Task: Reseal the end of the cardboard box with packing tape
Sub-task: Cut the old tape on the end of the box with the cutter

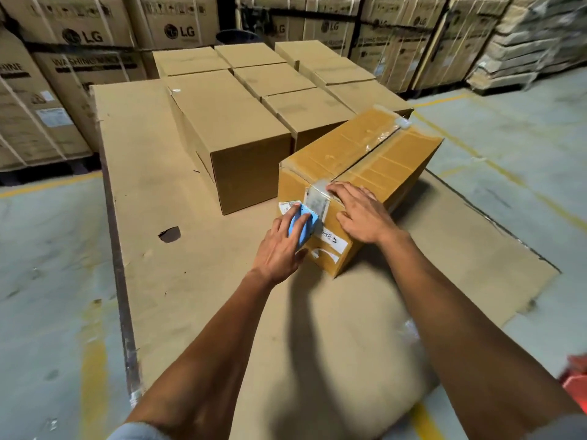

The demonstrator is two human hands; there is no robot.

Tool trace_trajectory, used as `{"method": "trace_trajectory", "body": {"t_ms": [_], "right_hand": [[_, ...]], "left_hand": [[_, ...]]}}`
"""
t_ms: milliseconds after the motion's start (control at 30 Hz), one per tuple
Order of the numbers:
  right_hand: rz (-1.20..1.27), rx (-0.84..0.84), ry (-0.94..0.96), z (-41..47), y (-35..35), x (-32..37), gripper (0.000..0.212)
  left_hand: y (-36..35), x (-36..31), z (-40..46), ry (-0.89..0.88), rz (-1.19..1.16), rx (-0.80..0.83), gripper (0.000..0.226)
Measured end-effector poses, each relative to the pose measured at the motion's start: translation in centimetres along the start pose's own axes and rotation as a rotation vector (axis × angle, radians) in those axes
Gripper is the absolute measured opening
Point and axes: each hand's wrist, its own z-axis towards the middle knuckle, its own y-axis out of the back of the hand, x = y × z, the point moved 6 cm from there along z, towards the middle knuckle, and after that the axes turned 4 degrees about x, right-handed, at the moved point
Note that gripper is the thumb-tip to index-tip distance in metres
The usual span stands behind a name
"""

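Note:
A yellowish cardboard box [378,154] lies on a flat cardboard sheet, its near end facing me. A strip of clear packing tape [317,196] runs from the top seam down over that end. My left hand [282,246] grips a blue tape dispenser [303,225] pressed against the end face, just below the strip. My right hand [360,211] lies flat on the box's near top corner, fingers spread, fingertips touching the tape at the edge. White labels on the end face are partly hidden by my left hand.
Several plain brown boxes [235,128] stand in rows behind and left of the taped box. The cardboard sheet [152,192] covers a pallet and has a dark hole [170,234]. Large appliance cartons [79,36] line the back. A red object [575,385] shows at the right edge.

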Motion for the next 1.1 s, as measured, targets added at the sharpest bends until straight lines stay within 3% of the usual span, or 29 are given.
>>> {"method": "trace_trajectory", "body": {"t_ms": [267,433,1100], "right_hand": [[-0.263,-0.217,-0.112,-0.2,-1.8,0.8,0.058],[-0.281,-0.192,-0.019,-0.2,-1.6,-1.0,0.06],[-0.256,-0.273,-0.076,0.3,-0.9,-0.2,0.051]], "left_hand": [[-1.1,-1.0,0.6,0.034,0.022,0.001,0.105],[-1.5,-0.8,0.9,-0.025,0.053,0.027,0.108],[-1.1,-2.0,1.7,-0.124,0.323,-0.016,0.092]]}}
